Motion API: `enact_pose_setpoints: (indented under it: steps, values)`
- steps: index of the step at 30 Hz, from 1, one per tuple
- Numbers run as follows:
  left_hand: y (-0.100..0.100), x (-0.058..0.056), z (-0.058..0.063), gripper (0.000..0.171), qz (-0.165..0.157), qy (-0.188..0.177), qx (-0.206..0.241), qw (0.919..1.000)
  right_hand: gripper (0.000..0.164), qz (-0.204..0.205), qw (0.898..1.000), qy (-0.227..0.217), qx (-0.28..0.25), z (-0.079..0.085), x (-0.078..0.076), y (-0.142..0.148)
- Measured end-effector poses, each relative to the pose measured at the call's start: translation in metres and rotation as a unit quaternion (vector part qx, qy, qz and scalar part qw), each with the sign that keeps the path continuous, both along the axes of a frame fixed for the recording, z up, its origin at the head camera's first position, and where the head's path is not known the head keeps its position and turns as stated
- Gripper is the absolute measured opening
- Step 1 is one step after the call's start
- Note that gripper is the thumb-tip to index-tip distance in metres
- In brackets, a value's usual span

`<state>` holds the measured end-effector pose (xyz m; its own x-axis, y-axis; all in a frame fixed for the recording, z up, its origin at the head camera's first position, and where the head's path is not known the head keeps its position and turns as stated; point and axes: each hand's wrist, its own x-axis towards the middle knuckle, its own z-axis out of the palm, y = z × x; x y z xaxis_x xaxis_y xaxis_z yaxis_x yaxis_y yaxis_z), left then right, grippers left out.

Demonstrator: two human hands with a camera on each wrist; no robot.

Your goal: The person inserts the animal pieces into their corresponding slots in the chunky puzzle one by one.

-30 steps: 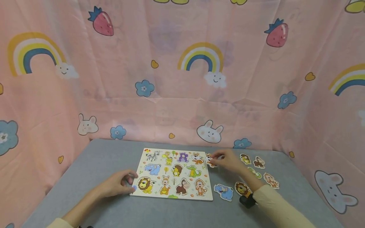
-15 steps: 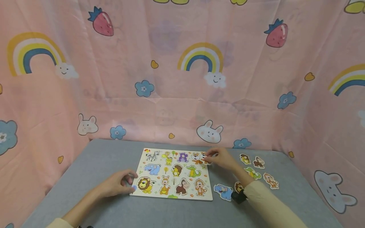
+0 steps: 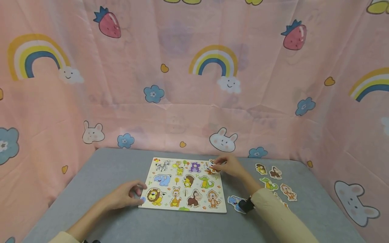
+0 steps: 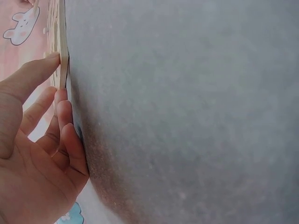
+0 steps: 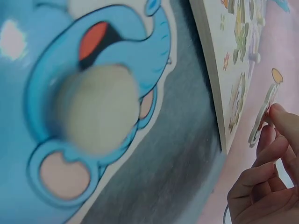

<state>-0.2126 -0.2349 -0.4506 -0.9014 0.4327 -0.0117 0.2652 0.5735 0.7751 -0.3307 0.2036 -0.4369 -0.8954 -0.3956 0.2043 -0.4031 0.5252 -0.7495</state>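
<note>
A wooden animal puzzle board [image 3: 169, 195] lies on the grey table, with printed animal pictures across it. At its near left corner my left hand [image 3: 126, 195] holds the edge, thumb against the board and fingers curved beside it. My right hand [image 3: 231, 166] pinches a tiger puzzle piece [image 3: 212, 165] over the tiger picture at the far right corner. In the right wrist view this tiger piece [image 5: 264, 114] is tilted and apart from the board. An elephant piece [image 3: 234, 202] with a round knob lies right of the board, partly hidden by the wrist camera.
To the right lie more loose pieces: a hedgehog [image 3: 260, 169], a gorilla [image 3: 275, 172], a crocodile [image 3: 268, 184] and a monkey [image 3: 288, 192]. A lion piece [image 3: 285, 204] is mostly hidden by the right sleeve [image 3: 273, 212]. A pink patterned cloth [image 3: 176, 125] hangs around the table.
My right hand has moved left with the tiger piece, from beside the board's right edge to over the tiger picture. The left hand and the board have stayed in place.
</note>
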Motion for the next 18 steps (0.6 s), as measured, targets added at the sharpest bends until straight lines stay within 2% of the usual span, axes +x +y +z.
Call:
enact_pose_setpoints:
  steps: [8,18]
  values:
    - [0.001,-0.001,0.000,0.043,-0.003,-0.005,0.002,1.0000,0.011,-0.001,1.000,0.009,-0.006,-0.001,-0.002,-0.008]
    - [-0.002,-0.003,-0.002,0.042,-0.014,-0.003,0.010,0.9999,0.010,-0.037,0.999,0.005,0.022,-0.004,-0.002,-0.019]
